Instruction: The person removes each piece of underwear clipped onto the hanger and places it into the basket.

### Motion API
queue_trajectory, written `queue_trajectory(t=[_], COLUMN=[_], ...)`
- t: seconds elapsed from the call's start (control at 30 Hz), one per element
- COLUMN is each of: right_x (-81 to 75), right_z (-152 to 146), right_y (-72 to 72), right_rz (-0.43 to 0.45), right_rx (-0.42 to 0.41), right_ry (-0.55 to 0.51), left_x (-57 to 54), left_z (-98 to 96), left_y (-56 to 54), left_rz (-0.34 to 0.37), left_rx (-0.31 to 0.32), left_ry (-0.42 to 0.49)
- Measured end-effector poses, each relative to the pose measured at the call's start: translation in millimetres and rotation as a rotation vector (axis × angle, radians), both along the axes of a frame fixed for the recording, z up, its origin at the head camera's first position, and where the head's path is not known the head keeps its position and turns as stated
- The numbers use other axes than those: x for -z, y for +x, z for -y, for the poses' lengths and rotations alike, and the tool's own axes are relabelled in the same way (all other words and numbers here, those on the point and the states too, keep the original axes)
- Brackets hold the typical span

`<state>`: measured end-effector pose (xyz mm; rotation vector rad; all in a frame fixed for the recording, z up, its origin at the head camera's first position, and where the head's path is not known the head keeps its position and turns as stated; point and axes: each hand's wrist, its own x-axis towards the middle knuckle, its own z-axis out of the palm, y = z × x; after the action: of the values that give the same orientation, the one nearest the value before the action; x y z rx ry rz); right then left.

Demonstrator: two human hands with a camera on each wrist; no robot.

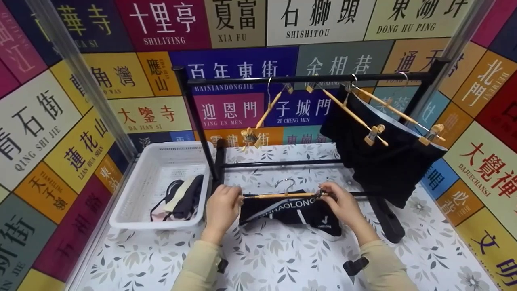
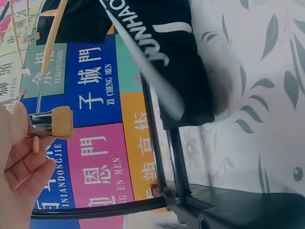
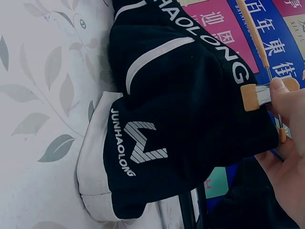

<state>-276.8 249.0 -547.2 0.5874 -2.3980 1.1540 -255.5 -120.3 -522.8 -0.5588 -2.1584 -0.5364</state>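
Note:
Both hands hold a wooden clip hanger level above the table. With thumb and fingers, my left hand pinches the clip at the hanger's left end; no fabric shows in that clip in the left wrist view. Black boxer briefs with white lettering and trim hang below the hanger. My right hand grips the right-end clip, which lies over the briefs' waistband corner. In the left wrist view, the briefs' other corner hangs loose, away from the left clip.
A black rack stands behind the hands. From its bar hang one hanger without clothing and, at right, black garments on other hangers. A white basket with folded clothes sits at left. Sign-patterned walls enclose the table.

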Motion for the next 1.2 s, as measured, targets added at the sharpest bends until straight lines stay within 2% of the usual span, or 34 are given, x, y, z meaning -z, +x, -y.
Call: queue_trajectory(t=[0.2,0.67,0.83,1.2], right_x=[1.2,7.3,8.0,8.7], right_z=[0.3,1.1,1.6,5.8], right_y=[-0.4,0.9,1.2,0.8], right_rz=[0.007,0.063,0.054,0.015], right_rx=[0.001,0.023,0.036,0.039], right_ry=[-0.005,0.006,-0.010,-0.019], left_x=[1.2,15.4,13.2,0.1], left_z=[2.5,3.3,3.1,-10.7], left_y=[-0.2,4.0,3.4,0.8], left_rz=[0.027,0.138,0.175,0.168], left_rx=[0.002,-0.019,-0.035,-0.033], left_ry=[-0.034,-0.076,-0.099,-0.196])
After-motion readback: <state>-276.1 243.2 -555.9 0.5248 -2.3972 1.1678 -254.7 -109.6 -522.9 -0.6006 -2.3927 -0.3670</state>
